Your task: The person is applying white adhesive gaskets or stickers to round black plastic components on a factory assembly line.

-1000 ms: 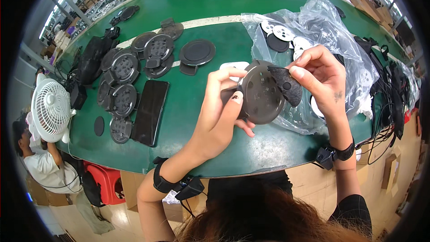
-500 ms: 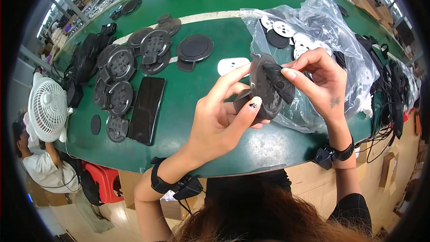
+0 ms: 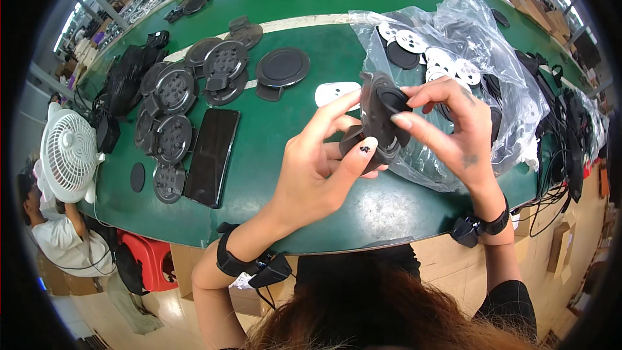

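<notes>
Fingers of both hands are closed on one black disc (image 3: 382, 116), held on edge above the table (image 3: 311, 0). The left hand (image 3: 317, 168) grips its lower rim with thumb and forefinger; the right hand (image 3: 453, 136) pinches its upper edge. Beyond the left fingers, finished-looking discs (image 3: 175, 110) are laid in a cluster beside a phone (image 3: 210, 155). Behind the right fingers, a bag (image 3: 466, 65) is seen well filled with white and black parts. By this showing, some units are judged done and many left; the held piece is judged mid-assembly.
</notes>
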A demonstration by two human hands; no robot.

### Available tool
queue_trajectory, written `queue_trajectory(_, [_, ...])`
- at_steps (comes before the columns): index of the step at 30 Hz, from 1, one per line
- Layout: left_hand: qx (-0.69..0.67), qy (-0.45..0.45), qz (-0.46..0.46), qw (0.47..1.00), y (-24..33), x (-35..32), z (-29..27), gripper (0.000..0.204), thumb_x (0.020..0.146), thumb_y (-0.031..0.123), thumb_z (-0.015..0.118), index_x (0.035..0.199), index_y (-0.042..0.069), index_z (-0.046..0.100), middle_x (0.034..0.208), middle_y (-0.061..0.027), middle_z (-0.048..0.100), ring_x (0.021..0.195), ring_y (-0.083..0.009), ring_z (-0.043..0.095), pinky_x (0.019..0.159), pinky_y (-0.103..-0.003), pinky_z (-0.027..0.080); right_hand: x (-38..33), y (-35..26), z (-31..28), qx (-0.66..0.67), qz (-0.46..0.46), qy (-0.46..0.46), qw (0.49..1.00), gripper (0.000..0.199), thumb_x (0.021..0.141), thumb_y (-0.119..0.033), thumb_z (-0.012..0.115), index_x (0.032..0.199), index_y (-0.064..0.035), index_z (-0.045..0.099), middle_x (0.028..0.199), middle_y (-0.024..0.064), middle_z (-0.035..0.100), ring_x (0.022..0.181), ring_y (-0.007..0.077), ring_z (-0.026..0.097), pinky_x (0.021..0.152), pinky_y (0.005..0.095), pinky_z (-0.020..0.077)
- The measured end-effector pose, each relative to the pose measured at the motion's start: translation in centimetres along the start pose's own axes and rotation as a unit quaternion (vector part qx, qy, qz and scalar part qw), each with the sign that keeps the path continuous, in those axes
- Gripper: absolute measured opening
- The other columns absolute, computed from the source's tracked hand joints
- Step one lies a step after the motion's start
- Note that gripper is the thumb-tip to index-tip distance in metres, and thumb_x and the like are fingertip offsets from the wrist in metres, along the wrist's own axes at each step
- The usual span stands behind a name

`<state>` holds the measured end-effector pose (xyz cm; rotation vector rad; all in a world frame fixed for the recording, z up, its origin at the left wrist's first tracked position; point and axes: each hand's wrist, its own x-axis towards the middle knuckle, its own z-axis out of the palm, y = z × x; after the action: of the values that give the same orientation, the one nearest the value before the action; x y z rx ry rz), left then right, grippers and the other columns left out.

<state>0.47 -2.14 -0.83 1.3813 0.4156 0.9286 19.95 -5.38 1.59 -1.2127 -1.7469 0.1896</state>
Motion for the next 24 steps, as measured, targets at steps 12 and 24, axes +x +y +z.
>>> queue_trajectory(12, [-0.212,0.078,-0.065,0.972,0.2,1.2,-1.1,0.048,0.091,0.009,0.043,0.132,0.005,0.02,0.123,-0.0174,0.044,0.104,-0.0274,0.056,0.073,-0.04,0.057,-1.1,-5.6,-2.8,0.244,-0.011,-0.141,0.959,0.035,0.084,-0.038,0.056,0.101,-0.0074,0.06,0.097,0.014,0.061,0.086,0.0262,0.059,0.08,0.0393,0.0441])
queue_trajectory(24, [-0.148,0.179,-0.017,0.973,-1.2,4.2,-6.6,0.051,0.091,0.011,0.051,0.13,-0.001,0.02,0.116,-0.0177,0.046,0.106,-0.0265,0.053,0.096,-0.04,0.045,-3.9,-10.5,-3.9,0.604,-0.163,-0.256,0.737,0.028,0.085,-0.027,0.054,0.102,-0.0047,0.058,0.091,0.0098,0.059,0.077,0.0205,0.056,0.073,0.033,0.0438])
